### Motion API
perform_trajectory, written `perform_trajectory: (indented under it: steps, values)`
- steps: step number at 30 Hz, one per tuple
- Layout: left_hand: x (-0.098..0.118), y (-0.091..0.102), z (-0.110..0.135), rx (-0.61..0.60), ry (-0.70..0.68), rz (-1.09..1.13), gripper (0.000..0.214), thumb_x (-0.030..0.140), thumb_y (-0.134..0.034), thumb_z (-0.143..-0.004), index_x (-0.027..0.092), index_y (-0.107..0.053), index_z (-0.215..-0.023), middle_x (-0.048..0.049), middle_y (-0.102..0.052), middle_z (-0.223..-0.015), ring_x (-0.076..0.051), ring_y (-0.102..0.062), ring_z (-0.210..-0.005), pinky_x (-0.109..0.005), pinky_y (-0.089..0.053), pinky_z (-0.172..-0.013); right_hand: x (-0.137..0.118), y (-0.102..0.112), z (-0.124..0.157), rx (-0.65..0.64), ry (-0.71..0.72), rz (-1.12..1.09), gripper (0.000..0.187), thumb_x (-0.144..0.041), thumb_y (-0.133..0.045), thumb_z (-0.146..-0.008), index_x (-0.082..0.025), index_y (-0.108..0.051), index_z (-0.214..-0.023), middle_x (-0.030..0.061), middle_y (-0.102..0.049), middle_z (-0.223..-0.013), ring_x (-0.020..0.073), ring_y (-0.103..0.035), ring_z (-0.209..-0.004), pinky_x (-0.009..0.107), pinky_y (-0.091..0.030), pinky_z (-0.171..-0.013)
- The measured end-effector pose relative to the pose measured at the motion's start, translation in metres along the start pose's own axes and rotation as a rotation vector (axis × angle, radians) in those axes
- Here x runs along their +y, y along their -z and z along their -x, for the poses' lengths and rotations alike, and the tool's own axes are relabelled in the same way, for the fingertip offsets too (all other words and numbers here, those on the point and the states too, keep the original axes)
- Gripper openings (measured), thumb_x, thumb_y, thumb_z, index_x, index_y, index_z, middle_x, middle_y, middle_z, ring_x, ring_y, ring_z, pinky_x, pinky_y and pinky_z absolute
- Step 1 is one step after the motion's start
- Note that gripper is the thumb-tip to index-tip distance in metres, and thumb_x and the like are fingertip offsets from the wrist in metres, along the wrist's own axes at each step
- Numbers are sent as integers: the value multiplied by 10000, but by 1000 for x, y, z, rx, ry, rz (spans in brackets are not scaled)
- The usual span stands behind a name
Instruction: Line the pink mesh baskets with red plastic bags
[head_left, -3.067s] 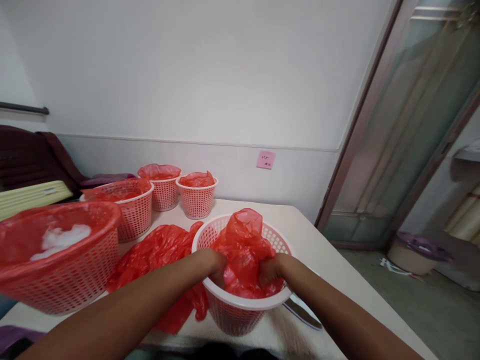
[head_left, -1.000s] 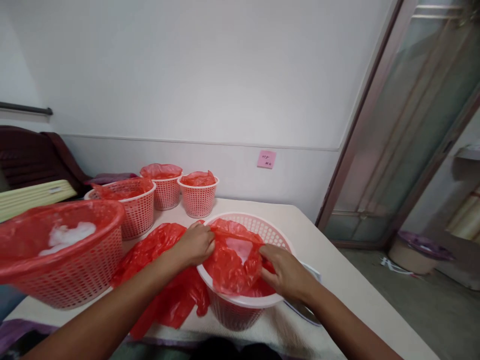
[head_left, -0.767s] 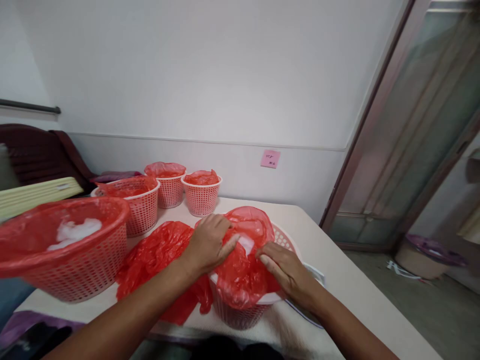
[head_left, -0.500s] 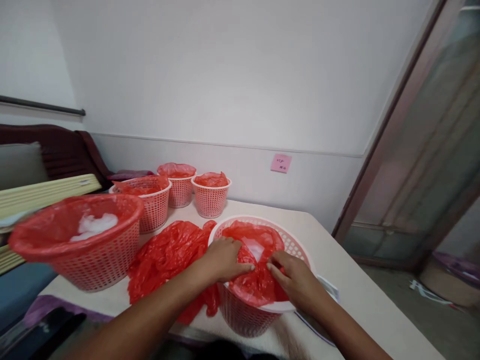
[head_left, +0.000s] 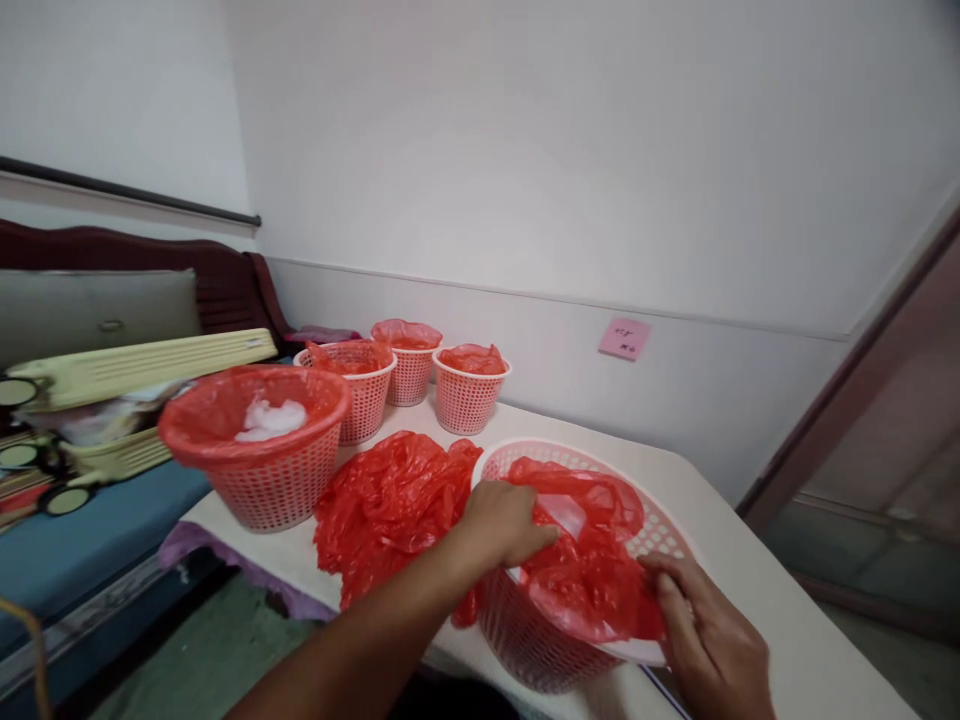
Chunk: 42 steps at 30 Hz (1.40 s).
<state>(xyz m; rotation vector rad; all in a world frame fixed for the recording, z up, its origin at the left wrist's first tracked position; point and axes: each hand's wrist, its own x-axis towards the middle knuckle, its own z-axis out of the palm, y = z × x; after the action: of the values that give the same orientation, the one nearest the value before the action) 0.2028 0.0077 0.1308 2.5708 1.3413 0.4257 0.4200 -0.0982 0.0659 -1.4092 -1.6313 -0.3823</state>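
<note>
Red plastic bag (head_left: 585, 570) sits bunched inside a big pink basket (head_left: 536, 640) at the near right of the table (head_left: 795, 610). The left hand (head_left: 506, 525) lies open on the bag by the rim, fingers straight and not gripping. The right hand (head_left: 705, 630) has its fingers (head_left: 667, 590) spread at the basket's near right rim; whether they grip, I can't tell. Another crumpled red bag (head_left: 390, 510) lies just left of the basket, and a bag-lined basket (head_left: 262, 490) holding white fluff (head_left: 270, 420) stands beyond it.
</note>
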Motion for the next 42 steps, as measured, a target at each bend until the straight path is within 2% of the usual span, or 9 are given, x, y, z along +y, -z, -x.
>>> perform_trajectory:
  steps: [3, 6, 11, 15, 19, 24, 28, 36, 42]
  values:
    - [1, 2, 1, 40, 3, 36, 467, 570, -532, -803, 168, -694, -977, -156, -725, -1011, -329, -677, -931, -433, -527, -791, 9, -1, 14, 35, 82, 27, 222, -291, -432, -944, -211, -615, -1040, 47, -678, -969, 198, -643, -879, 291, -473, -779]
    - [1, 2, 2, 107, 12, 82, 473, 572, -513, -820, 157, -671, -983, -149, -700, -1050, -310, -647, -978, -425, -515, -840, 13, -1, 23, 60, 95, 48, 236, -298, -432, -940, -198, -617, -1047, 59, -668, -967, 215, -633, -897, 312, -473, -800]
    - [-2, -3, 2, 182, 36, 157, 444, 577, -505, -837, 176, -643, -970, -119, -691, -1003, -287, -632, -973, -418, -497, -868, 17, -4, 26, 64, 73, 48, 234, -293, -428, -938, -203, -622, -1035, 64, -671, -945, 217, -628, -858, 335, -472, -798]
    - [-5, -5, 1, 212, 30, 187, 438, 575, -492, -847, 177, -639, -956, -110, -692, -989, -285, -639, -949, -415, -494, -844, 9, -7, 26, 99, -15, 19, 253, -333, -422, -938, -205, -630, -1006, 84, -675, -953, 240, -621, -876, 373, -472, -831]
    - [-7, -5, 1, 208, 15, 174, 392, 507, -443, -892, 180, -658, -930, -105, -714, -971, -272, -657, -919, -389, -487, -816, -3, -10, 27, 141, -108, 6, 278, -346, -392, -952, -197, -621, -1004, 94, -661, -990, 256, -599, -957, 385, -445, -888]
    - [-7, -4, 2, 182, 16, 109, 360, 295, -348, -934, 194, -687, -866, -89, -748, -926, -237, -681, -855, -354, -470, -762, 1, -12, 27, 174, 16, 2, 231, -270, -412, -951, -191, -615, -1028, 76, -652, -976, 229, -602, -921, 363, -449, -858]
    - [-6, -4, 2, 173, 13, 77, 358, 301, -342, -936, 209, -681, -867, -80, -755, -925, -230, -684, -867, -336, -451, -738, 5, -11, 26, 193, 115, 26, 223, -195, -421, -937, -187, -599, -1071, 66, -652, -954, 210, -611, -888, 360, -460, -825]
    - [-4, -4, 1, 169, 19, 68, 286, 284, -391, -888, 225, -668, -850, -68, -762, -920, -245, -687, -863, -327, -413, -682, -12, -7, 22, 204, 78, 16, 229, -165, -376, -936, -211, -567, -1055, 61, -642, -919, 208, -596, -859, 387, -467, -791]
    - [-5, -5, -2, 174, 30, 85, 219, 279, -439, -843, 235, -649, -798, -45, -753, -838, -227, -674, -790, -307, -372, -622, -8, -9, 24, 224, 108, 31, 261, -121, -379, -917, -208, -550, -1092, 77, -642, -964, 212, -591, -903, 412, -470, -822]
